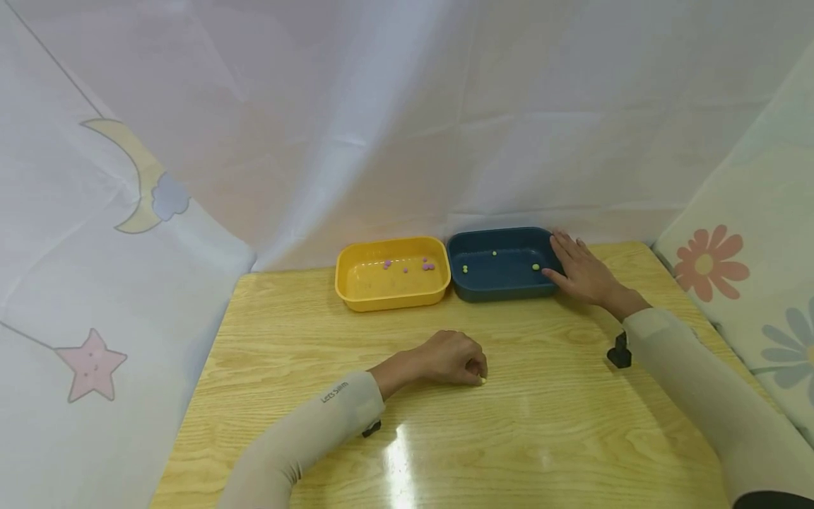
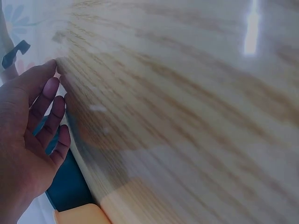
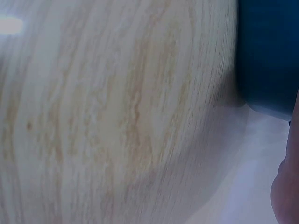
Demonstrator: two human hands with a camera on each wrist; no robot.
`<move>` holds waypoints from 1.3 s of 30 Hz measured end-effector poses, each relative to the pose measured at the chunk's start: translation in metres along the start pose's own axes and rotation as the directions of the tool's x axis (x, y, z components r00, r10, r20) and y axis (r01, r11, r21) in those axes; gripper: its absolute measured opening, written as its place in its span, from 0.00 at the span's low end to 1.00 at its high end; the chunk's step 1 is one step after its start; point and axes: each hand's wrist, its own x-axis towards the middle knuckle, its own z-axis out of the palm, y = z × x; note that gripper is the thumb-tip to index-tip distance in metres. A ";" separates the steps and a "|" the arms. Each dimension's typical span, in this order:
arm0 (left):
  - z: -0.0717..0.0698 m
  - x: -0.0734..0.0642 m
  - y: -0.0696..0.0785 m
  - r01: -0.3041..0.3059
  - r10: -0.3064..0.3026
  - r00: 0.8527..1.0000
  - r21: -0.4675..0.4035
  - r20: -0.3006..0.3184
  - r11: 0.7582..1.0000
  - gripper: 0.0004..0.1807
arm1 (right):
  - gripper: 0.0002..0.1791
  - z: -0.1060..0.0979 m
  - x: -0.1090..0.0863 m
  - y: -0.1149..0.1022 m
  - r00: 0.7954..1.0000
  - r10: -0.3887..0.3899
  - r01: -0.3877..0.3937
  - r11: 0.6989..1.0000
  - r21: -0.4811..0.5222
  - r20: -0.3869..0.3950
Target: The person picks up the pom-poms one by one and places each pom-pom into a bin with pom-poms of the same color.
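My left hand (image 1: 448,358) is low over the middle of the table, its thumb and forefinger pinching a small pale-yellow ball (image 1: 483,380). From the left wrist view, the other fingers (image 2: 50,113) are loosely curled and the ball is hidden. My right hand (image 1: 584,274) rests with straight fingers against the right end of a dark blue tray (image 1: 502,292), the thumb over its rim. Several small yellow-green balls (image 1: 536,267) lie inside that tray. Only an edge of the right hand (image 3: 286,186) shows in the right wrist view, beside the blue tray wall (image 3: 268,60).
A yellow tray (image 1: 394,302) stands directly left of the blue one, with several small purple balls (image 1: 405,270) in it. Both are at the back edge of the wood-grain table (image 1: 547,424), close to a white cloth backdrop (image 1: 394,141). Printed cloth walls flank the table.
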 end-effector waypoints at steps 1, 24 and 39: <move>0.000 0.000 0.000 0.001 -0.001 1.000 -0.001 -0.003 1.000 0.04 | 0.47 -0.001 0.000 0.000 1.000 0.000 0.000 1.000 0.000 0.000; -0.013 0.002 -0.005 0.001 0.000 0.990 0.007 -0.143 1.000 0.04 | 0.47 0.001 -0.001 0.001 0.998 -0.044 0.045 0.999 0.011 -0.044; -0.044 0.011 -0.021 0.010 -0.030 0.962 -0.075 -0.273 0.997 0.05 | 0.47 0.005 -0.002 0.001 0.998 -0.035 0.036 0.999 0.024 -0.050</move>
